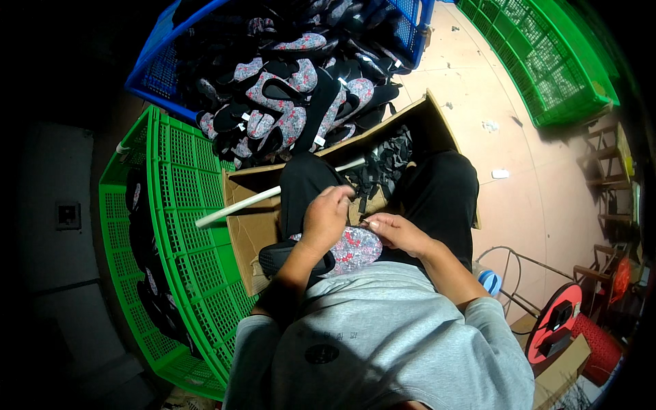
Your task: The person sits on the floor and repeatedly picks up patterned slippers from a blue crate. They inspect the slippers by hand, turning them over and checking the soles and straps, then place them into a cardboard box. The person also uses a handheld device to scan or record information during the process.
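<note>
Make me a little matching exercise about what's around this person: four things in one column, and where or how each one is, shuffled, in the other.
Things:
1. floral slipper
2. white rod
3. blue crate
4. round red seat

Where or how:
A. slanting across the cardboard box
B. at the lower right, with black objects on it
C. in the person's lap, by the left hand and right hand
D. heaped with black-and-floral pieces

Right pairs: 1-C, 2-A, 3-D, 4-B.

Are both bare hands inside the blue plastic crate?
No, the left hand and right hand are by the grey-and-red floral slipper, outside the crate.
</note>
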Available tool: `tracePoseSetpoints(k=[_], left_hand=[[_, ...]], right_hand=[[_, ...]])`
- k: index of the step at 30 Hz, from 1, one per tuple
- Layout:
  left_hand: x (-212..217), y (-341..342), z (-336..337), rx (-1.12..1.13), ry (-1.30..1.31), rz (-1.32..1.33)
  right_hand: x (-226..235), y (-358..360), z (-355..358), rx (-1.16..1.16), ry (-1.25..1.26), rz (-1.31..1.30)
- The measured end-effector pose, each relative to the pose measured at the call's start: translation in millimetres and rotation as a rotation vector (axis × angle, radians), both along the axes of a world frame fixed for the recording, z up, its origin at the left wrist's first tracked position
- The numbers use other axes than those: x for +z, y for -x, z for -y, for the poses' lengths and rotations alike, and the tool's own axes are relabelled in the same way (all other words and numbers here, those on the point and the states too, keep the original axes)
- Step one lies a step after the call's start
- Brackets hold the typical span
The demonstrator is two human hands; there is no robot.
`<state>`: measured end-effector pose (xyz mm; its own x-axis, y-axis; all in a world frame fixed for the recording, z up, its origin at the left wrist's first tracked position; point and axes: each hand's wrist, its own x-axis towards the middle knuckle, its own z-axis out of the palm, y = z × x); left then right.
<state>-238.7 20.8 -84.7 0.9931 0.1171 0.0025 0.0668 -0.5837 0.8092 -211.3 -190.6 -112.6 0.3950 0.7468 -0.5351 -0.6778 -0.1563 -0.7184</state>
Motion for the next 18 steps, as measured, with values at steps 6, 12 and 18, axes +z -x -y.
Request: tracePoseSetpoints(k=[6,12,18], left_hand=[[29,3,-12,0.023,-0.366,0.335],[84,37,-17,-0.109,-0.195,0.127],[110,56,-9,-0.404,-0.624,0.056]], right_hand=[[-4,4,-1,0.142,-0.066,0.297],[14,0,-7,-0.108,-0.083,-0.07],[13,-5,-19,-0.252,-0.151,-0.37]])
